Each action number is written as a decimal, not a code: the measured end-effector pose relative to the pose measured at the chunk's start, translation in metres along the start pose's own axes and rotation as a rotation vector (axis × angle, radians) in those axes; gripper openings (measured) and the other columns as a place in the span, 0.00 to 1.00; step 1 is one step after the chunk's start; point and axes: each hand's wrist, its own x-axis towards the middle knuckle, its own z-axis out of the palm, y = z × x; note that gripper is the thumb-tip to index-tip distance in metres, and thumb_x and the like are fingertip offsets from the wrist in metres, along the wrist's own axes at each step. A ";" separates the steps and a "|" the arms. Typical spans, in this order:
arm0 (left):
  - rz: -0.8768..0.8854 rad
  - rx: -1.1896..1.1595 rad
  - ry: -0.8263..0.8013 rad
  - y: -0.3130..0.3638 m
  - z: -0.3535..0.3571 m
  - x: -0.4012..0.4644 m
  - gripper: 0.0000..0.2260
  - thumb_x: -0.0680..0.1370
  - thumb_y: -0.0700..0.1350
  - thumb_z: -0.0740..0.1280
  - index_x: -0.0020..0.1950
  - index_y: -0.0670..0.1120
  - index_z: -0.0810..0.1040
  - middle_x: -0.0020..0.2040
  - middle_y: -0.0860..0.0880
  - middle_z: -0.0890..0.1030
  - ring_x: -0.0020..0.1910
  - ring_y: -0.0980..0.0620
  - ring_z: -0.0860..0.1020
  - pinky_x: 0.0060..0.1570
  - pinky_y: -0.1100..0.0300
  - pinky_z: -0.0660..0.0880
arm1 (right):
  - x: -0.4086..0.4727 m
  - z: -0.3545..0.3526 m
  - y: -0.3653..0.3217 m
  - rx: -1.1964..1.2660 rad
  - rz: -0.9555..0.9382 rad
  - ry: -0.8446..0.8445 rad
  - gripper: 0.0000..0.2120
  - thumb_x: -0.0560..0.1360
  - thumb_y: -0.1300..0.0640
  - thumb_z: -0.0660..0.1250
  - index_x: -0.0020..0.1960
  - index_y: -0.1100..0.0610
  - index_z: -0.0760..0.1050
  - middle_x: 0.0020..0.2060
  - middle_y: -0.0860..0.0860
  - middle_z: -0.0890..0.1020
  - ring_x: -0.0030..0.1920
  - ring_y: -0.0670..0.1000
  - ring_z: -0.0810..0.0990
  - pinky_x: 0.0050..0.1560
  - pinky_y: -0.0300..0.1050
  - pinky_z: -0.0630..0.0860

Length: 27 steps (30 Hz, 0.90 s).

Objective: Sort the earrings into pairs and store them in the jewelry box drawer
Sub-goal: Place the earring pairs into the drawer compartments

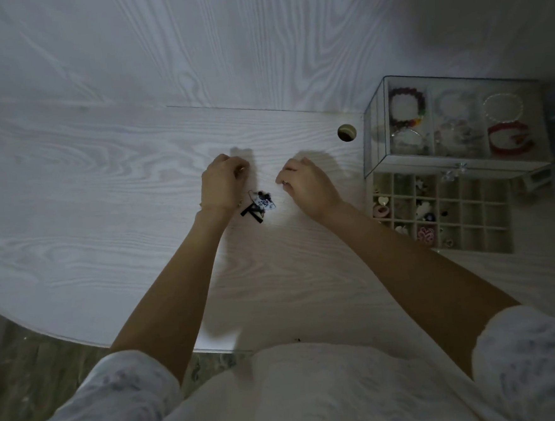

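A small heap of earrings [258,205], black bow shapes and white-and-blue pieces, lies on the pale wood-grain table between my hands. My left hand [222,185] rests just left of the heap with its fingers curled in; a tiny glint shows at its fingertips, too small to name. My right hand [304,183] sits right of the heap, fingers bent, with a small bright speck at the fingertips. The clear jewelry box [375,131] stands at the right. Its drawer [502,247] is pulled out toward me, and several of its small compartments hold earrings.
The top tray of the box holds bracelets, among them dark red beads [406,106] and a red band [509,138]. A round cable hole [347,132] lies in the table left of the box. The table's curved front edge [65,337] runs near my body.
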 end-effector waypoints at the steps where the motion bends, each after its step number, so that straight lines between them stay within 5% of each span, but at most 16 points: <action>1: 0.005 0.000 -0.005 0.001 -0.001 0.001 0.07 0.75 0.39 0.66 0.51 0.42 0.81 0.48 0.41 0.80 0.45 0.44 0.79 0.47 0.55 0.75 | -0.002 0.000 0.001 0.022 0.028 0.017 0.08 0.74 0.68 0.63 0.50 0.63 0.79 0.48 0.59 0.79 0.49 0.60 0.74 0.46 0.54 0.75; 13: -0.059 -0.114 -0.004 0.011 -0.007 -0.015 0.07 0.74 0.38 0.69 0.50 0.42 0.83 0.47 0.45 0.84 0.47 0.50 0.82 0.51 0.62 0.76 | -0.024 0.002 -0.004 -0.010 0.103 0.028 0.07 0.74 0.65 0.65 0.52 0.63 0.76 0.51 0.61 0.76 0.50 0.60 0.75 0.46 0.54 0.76; 20: -0.054 -0.116 0.004 0.015 -0.002 -0.024 0.06 0.73 0.38 0.69 0.49 0.42 0.83 0.47 0.45 0.84 0.46 0.50 0.82 0.51 0.61 0.76 | -0.038 0.001 0.000 0.121 0.105 0.088 0.09 0.72 0.71 0.63 0.50 0.65 0.78 0.46 0.62 0.76 0.45 0.59 0.76 0.43 0.55 0.76; 24: -0.015 -0.202 0.046 0.024 -0.005 -0.037 0.06 0.74 0.38 0.69 0.48 0.43 0.83 0.46 0.46 0.84 0.45 0.52 0.82 0.50 0.58 0.78 | -0.061 -0.006 -0.005 0.185 0.098 0.155 0.09 0.70 0.72 0.65 0.48 0.64 0.79 0.43 0.60 0.77 0.42 0.56 0.77 0.41 0.41 0.71; 27: 0.041 -0.312 0.089 0.047 -0.008 -0.055 0.05 0.73 0.38 0.70 0.48 0.45 0.83 0.46 0.51 0.83 0.42 0.57 0.81 0.47 0.64 0.77 | -0.090 -0.023 -0.005 0.271 0.152 0.225 0.08 0.71 0.68 0.67 0.48 0.61 0.79 0.45 0.55 0.77 0.41 0.47 0.74 0.41 0.28 0.67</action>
